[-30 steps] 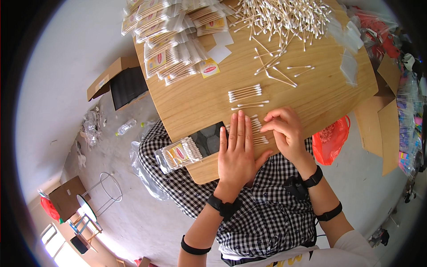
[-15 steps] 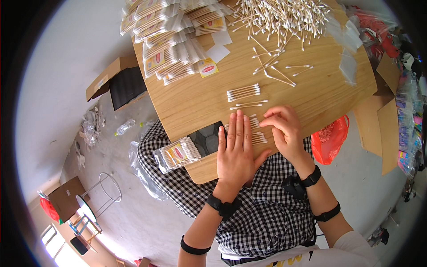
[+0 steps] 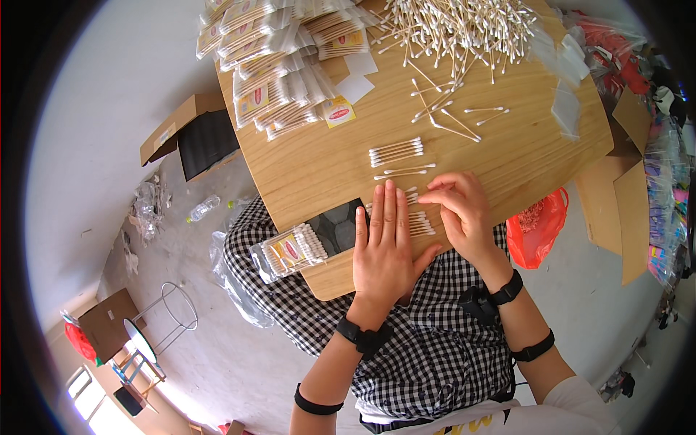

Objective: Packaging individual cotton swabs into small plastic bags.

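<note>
My left hand (image 3: pixel 384 246) lies flat with its fingers stretched out, pressing over a row of cotton swabs (image 3: pixel 420 224) near the table's front edge. Much of that row is under the palm and fingers; only the white tips on the right side show. Against those tips, my right hand (image 3: pixel 465 217) holds its bent fingers apart, with nothing visible in them. Just beyond the fingertips are a few loose swabs (image 3: pixel 406 172) and a neat row of swabs (image 3: pixel 396 151). Left of my left hand, a clear packet of swabs (image 3: pixel 293 250) rests at a dark pad (image 3: pixel 337 228).
Stacked swab packets (image 3: pixel 272 80) fill the far left of the wooden table (image 3: pixel 304 167). A large heap of loose swabs (image 3: pixel 464 32) covers the far middle, clear sleeves (image 3: pixel 565 109) the right. A red bag (image 3: pixel 536 232) and cardboard boxes (image 3: pixel 612 210) stand beyond the right edge.
My right hand's fingers have shifted slightly left, closer to the swab tips beside my left hand. The left hand stays flat in nearly the same place.
</note>
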`<action>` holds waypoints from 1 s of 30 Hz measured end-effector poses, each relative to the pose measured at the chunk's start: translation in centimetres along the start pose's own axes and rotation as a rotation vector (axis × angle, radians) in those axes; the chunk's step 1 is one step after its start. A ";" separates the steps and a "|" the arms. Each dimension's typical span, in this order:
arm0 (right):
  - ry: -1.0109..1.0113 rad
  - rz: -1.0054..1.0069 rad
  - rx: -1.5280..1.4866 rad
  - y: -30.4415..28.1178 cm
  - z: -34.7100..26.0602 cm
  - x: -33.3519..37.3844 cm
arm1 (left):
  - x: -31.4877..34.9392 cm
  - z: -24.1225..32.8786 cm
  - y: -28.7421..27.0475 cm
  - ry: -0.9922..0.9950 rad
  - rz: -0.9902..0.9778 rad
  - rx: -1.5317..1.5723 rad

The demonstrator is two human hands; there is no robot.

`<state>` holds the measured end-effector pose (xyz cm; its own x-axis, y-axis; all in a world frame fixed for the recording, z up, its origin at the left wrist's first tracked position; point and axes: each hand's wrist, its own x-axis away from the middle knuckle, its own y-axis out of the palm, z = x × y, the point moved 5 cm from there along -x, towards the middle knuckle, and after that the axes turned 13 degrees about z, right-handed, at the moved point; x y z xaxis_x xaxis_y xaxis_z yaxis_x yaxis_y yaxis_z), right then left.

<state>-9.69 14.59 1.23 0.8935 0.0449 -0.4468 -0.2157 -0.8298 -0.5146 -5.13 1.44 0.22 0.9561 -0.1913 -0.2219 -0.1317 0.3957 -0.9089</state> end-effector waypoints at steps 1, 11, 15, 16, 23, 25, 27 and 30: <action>-0.002 -0.006 0.008 0.0 0.0 0.0 | 0.0 0.0 0.0 0.000 0.002 0.002; 0.023 -0.019 0.023 0.0 -0.2 -0.3 | 0.0 0.0 -0.1 -0.007 -0.010 0.015; 0.006 -0.045 0.071 0.2 0.1 0.0 | 0.2 -0.1 -0.1 -0.008 0.018 0.045; -0.005 -0.046 0.055 0.1 0.2 -0.1 | 0.2 -0.1 -0.1 -0.007 0.026 0.050; 0.076 0.045 0.063 -0.1 0.4 -1.4 | 0.9 -0.3 -0.2 -0.014 0.140 0.166; 0.050 0.026 0.062 0.1 0.2 -1.8 | 1.0 -0.8 -1.1 -0.058 0.244 0.286; 0.025 0.006 0.058 0.2 0.0 -1.9 | 1.2 -1.5 -1.4 -0.105 0.241 0.357; -0.015 -0.077 0.030 0.5 -0.5 -1.4 | 1.4 -3.2 -1.7 -0.401 0.474 0.934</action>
<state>-10.88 13.87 2.01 0.9019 0.1161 -0.4160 -0.1588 -0.8066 -0.5694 -4.41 -2.35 0.32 0.8987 0.3943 -0.1921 -0.4182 0.9024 -0.1042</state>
